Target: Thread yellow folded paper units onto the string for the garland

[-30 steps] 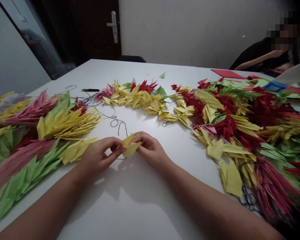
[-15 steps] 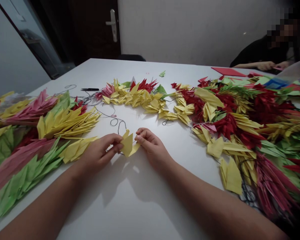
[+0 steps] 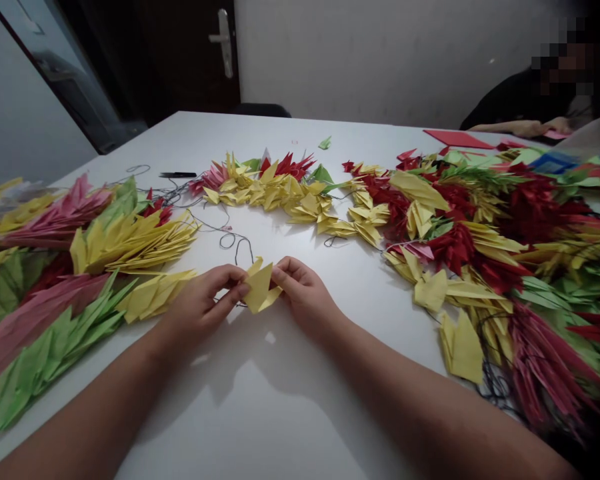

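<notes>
A small folded piece of yellow paper (image 3: 258, 287) stands in the middle of the white table (image 3: 300, 400), its point upward. My left hand (image 3: 203, 308) pinches its left side between thumb and fingers. From the other side, my right hand (image 3: 304, 298) holds it with thumb and fingertips. A loop of dark thread (image 3: 237, 245) lies on the table just above the paper, and a thin end seems to run under my left fingers.
Long heaped strings of folded yellow, red, pink and green paper (image 3: 130, 247) lie left, ahead and right (image 3: 460, 247). A black slim tool (image 3: 179, 175) lies beyond them. At the top right, a seated person's hand (image 3: 540, 127) rests near a red paper sheet (image 3: 459, 139).
The yellow paper has turned from lying flatter to standing more upright between my fingers. My hands have shifted slightly closer around it.
</notes>
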`<move>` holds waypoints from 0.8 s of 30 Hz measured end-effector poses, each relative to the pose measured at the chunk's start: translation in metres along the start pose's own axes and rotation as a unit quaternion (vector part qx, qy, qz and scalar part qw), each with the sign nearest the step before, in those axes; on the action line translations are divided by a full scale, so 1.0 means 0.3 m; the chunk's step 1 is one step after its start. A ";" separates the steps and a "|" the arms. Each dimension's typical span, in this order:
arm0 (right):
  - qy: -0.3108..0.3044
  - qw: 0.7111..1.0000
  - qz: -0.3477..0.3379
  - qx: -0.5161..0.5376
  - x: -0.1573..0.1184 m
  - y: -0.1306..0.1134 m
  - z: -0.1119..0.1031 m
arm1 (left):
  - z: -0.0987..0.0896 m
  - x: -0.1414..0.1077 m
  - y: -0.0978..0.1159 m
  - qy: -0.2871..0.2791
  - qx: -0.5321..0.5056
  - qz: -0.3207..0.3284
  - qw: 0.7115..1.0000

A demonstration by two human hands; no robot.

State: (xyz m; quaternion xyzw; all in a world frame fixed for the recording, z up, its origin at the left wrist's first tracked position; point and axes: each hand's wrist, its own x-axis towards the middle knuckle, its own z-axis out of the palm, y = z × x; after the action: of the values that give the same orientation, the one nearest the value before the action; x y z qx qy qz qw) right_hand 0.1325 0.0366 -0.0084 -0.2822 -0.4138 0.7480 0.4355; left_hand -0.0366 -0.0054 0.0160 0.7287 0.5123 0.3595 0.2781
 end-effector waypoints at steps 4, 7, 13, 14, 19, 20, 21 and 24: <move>0.018 1.000 0.012 0.008 0.001 -0.004 0.004 | 0.002 0.000 0.012 0.005 0.022 0.009 1.000; 0.014 1.000 0.024 0.008 0.003 -0.005 0.003 | 0.004 0.002 0.020 0.008 0.022 0.004 1.000; 0.022 0.999 0.025 0.002 0.010 -0.004 0.003 | 0.009 0.005 0.031 0.013 0.004 -0.016 1.000; 0.025 0.999 0.025 0.005 0.011 -0.005 0.003 | 0.010 0.005 0.031 0.017 0.000 -0.017 1.000; 0.026 0.999 0.038 0.015 0.007 -0.012 0.004 | 0.018 0.003 0.018 0.026 -0.053 -0.037 0.998; 0.024 0.999 0.041 0.020 0.006 -0.013 0.004 | 0.020 0.003 0.014 0.028 -0.065 -0.043 0.997; 0.021 0.998 0.044 0.025 0.007 -0.015 0.003 | 0.022 0.003 0.012 0.029 -0.074 -0.049 0.996; 0.004 0.998 0.057 0.032 0.012 -0.018 -0.002 | 0.027 0.004 0.016 0.030 -0.089 -0.071 0.993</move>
State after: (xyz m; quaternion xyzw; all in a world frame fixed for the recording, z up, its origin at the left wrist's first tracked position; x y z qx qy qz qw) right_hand 0.1335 0.0415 -0.0043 -0.2941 -0.3711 0.7833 0.4029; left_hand -0.0271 -0.0062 0.0151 0.6512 0.5370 0.4051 0.3514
